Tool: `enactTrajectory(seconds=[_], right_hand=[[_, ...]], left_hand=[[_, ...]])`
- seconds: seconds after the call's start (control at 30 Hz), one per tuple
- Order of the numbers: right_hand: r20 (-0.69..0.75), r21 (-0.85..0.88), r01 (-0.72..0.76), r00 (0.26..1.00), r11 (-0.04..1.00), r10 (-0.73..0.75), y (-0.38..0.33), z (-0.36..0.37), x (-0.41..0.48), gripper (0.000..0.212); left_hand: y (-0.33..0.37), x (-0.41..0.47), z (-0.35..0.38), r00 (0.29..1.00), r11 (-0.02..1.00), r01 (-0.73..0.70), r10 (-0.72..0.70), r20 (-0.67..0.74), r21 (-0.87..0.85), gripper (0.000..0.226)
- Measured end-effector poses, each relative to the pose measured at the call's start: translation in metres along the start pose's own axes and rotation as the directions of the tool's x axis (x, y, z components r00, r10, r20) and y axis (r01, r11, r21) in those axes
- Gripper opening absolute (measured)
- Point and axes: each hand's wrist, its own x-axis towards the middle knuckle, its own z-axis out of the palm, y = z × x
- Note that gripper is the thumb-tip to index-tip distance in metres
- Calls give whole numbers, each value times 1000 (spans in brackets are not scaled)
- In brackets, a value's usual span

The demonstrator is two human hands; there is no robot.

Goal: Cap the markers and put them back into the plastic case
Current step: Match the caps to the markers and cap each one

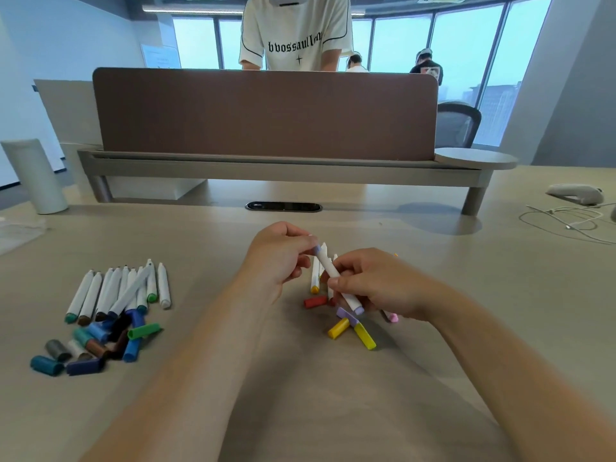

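Table: beige, carries everything.

Far left edge: a crumpled clear plastic sheet or sleeve. Possibly the plastic case, but the view there is too washed out to be sure. No marker is in it.

Left part of the surface: a row of white markers, tips bare and pointing away. Just in front lies a heap of loose caps in blues, greens and browns. Likely sorted this way so colours can be matched.

Centre, near edge: both hands are raised just above the surface.
- Right hand: fingers curled round the barrel of the lilac marker, steadying it at a slant.
- Left hand: fingertips pinch the lilac cap at the marker's far end, presumably to press it home.

Beneath the hands lie a few more markers, a red cap and two yellow caps. Capping is at an early stage.
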Motion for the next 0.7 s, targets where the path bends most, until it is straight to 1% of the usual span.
enactTrajectory(seconds=[0.07, 0.13, 0.23, 0.3, 0.37, 0.43, 0.47, 0.53, 0.57, 0.63, 0.7], right_hand=[[-53, -93, 3, 999, 996, -8, -1, -1, -1, 23], [-59, -118, -2, 998, 993, -5, -1, -2, -3, 24], [-78, -96, -18, 997, 995, 10, 1, -7, -7, 27], [-68, -78, -34, 997, 996, 29, 2, -10, -9, 29], [-74, -86, -46, 997, 995, 39, 5, -10, -7, 27], [-119, -111, -58, 992, 992, 44, 8, -9, -1, 24], [-147, -128, -66, 988, 990, 47, 10, -9, 4, 20], [-182, -204, -107, 981, 973, 70, 15, -9, 10, 11], [-189, -263, -139, 978, 955, 90, 17, -8, 12, 12], [-203, -353, -205, 969, 913, 139, 24, -6, 15, 14], [-222, -398, -264, 957, 878, 187, 29, -3, 17, 16]], left_hand=[[-2, 0, 4, 1000, 999, -18, 18, -9, 30, 8], [-3, 0, 8, 1000, 998, -25, 25, -10, 53, 7], [-2, -3, 11, 999, 996, -40, 39, 13, 82, 1], [0, -4, 10, 999, 992, -51, 49, 23, 111, 6], [3, -5, 7, 998, 994, -34, 29, 53, 100, 10], [5, -6, 6, 994, 997, -7, -1, 111, 73, 14], [5, -8, 7, 991, 997, -3, -8, 133, 76, 17], [6, -9, 8, 991, 994, -17, 3, 132, 106, 23], [6, -9, 8, 993, 990, -35, 19, 114, 136, 24], [6, -7, 6, 994, 965, -89, 71, 81, 248, 15], [7, -4, 3, 987, 919, -151, 119, 109, 364, 6]])
